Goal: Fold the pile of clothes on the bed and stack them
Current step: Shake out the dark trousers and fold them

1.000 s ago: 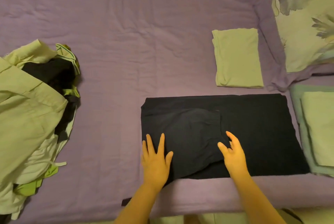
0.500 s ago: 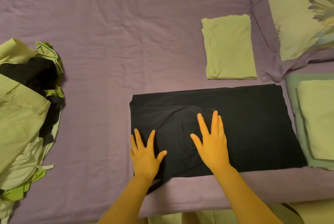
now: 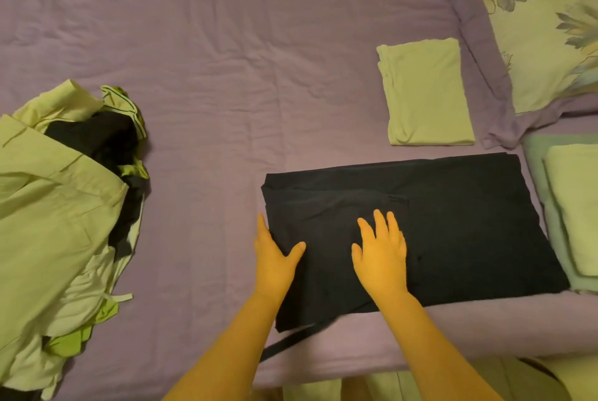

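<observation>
Two hands rest on a dark garment [image 3: 420, 226] laid out as a wide rectangle at the near edge of the bed [image 3: 226, 77]. The left hand [image 3: 275, 258] sits at the garment's left edge, its thumb lying on top of the cloth and its fingers along or under the edge; I cannot tell whether it actually pinches the fabric. The right hand [image 3: 382, 255] lies flat on the cloth just beside it, fingers straight and slightly spread, pressing down and holding nothing. A dark strip [image 3: 288, 342] of the same cloth trails off the near left corner toward the bed's edge.

Just beyond the garment lies a folded pale green piece [image 3: 424, 93], squared off and apart from it. To the right, touching the garment's far side, another folded pale piece [image 3: 576, 206] sits on a greenish one [image 3: 534, 174], the start of a stack. Well off to the left, the unfolded pile [image 3: 64, 206] of pale green and black clothes is large.

By my reckoning the job is under halfway: a few items folded, this one partway, the heap untouched.
</observation>
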Available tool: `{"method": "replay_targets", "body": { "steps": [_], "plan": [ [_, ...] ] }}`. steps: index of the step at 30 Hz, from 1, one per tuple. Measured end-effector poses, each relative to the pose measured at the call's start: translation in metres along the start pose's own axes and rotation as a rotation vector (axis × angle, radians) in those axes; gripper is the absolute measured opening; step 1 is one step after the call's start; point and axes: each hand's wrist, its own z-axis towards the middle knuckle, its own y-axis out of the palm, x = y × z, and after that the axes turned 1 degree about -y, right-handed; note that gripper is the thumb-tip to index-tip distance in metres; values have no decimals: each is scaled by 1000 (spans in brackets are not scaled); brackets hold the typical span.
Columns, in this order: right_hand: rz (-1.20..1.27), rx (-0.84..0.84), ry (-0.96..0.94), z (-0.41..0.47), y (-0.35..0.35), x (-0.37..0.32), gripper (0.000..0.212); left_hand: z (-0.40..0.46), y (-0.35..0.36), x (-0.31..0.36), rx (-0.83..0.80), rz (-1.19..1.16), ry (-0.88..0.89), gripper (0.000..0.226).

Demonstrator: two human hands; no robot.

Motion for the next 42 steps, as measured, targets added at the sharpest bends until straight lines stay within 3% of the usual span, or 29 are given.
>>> {"method": "replay_targets", "body": {
  "steps": [3, 4, 8, 11, 13, 17, 23, 26, 33, 37, 39, 42],
  "plan": [
    [806, -128, 15, -28, -15, -44, 56, -13, -8, 26, -172, -421, -226, 64],
    [922, -152, 31, -36, -21, -56, 60, -17, -10, 33, -256, -483, -254, 65],
    [770, -5, 21, -51, -43, -72, 74, -30, -6, 55, -440, -489, -197, 69],
    [654, 80, 79, -46, -71, -49, 53, -38, 6, 71, -495, -407, -129, 71],
    [624, 96, 112, -43, -93, -24, 44, -42, 20, 80, -519, -360, -74, 61],
    [594, 171, 145, -40, -136, 43, 41, -44, 69, 99, -404, -203, 2, 23],
    [555, 232, 253, -17, -171, 177, 56, -46, 159, 104, -305, -56, -58, 60],
    [516, 201, 254, 4, -168, 221, 60, -47, 202, 107, -300, -59, -64, 64],
    [625, 216, 314, 23, -147, 278, 57, -39, 258, 103, -152, 118, 30, 88],
    [639, 163, 330, 22, -140, 297, 56, -29, 270, 97, -46, 31, -153, 103],
    [620, 150, 319, 25, -139, 301, 55, -23, 271, 93, 0, 26, -225, 102],
    [567, 154, 294, 28, -137, 300, 53, -16, 267, 88, 20, -63, -299, 82]
  ]
}}
